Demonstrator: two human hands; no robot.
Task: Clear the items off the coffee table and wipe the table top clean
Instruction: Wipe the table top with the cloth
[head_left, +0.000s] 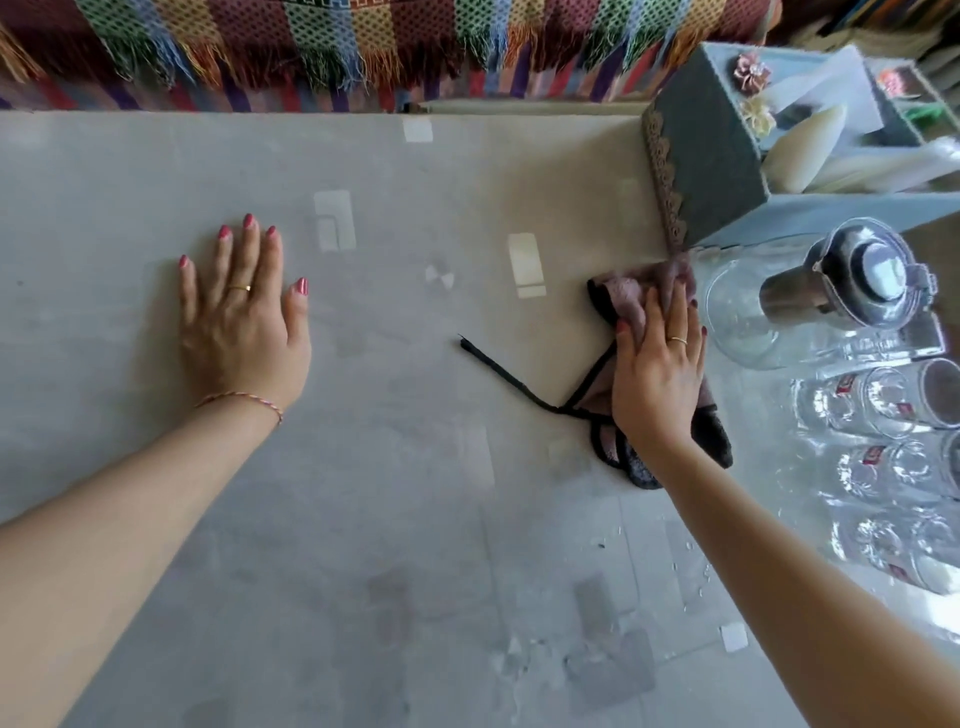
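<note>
The grey glass-topped coffee table fills the view. My left hand lies flat on it at the left, fingers spread, holding nothing. My right hand presses down on a pink cloth with black trim at the right side of the table. A black strip of the cloth's edging trails out to the left. Part of the cloth is hidden under my palm and wrist.
A grey fabric box with lace trim and flowers stands at the far right. In front of it are a glass jug with a metal lid and several drinking glasses. A colourful fringed throw hangs along the table's far edge.
</note>
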